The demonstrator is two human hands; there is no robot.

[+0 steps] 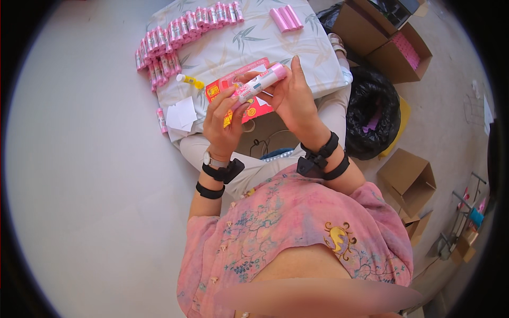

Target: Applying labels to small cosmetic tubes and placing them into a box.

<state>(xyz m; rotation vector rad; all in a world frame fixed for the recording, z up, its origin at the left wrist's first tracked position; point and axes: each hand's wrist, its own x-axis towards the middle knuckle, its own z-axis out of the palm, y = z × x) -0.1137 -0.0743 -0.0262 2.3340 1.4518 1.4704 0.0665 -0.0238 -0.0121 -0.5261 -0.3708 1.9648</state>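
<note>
A person in a pink floral blouse (pixel 297 228) sits on a pale grey floor (pixel 90 175), black straps on both wrists and a watch on the left. Both hands are raised in front of the chest and share one pink-and-white tube (pixel 258 84): the left hand (pixel 225 122) is curled round its lower end, thumb and fingers closed on it, while the right hand (pixel 294 98) pinches its upper end near the pink cap, fingers half bent. The tube lies tilted, cap end up to the right, above the lap. Just beyond it a red card (pixel 218 87) rests on a cushion (pixel 233 47) with a pale leaf print, which serves as the work surface. On the cushion's left part lie white paper squares (pixel 181 114) and a small yellow-and-white stick (pixel 190 80); one loose tube lies on the floor by its edge. Farther off, a long row of tubes (pixel 180 29) curves along the cushion's far left edge, and three plain pink ones (pixel 286 17) sit near its far right. To the right stand a black bag (pixel 374 114) and open cardboard boxes (pixel 395 45), another box (pixel 407 177) nearer.
</note>
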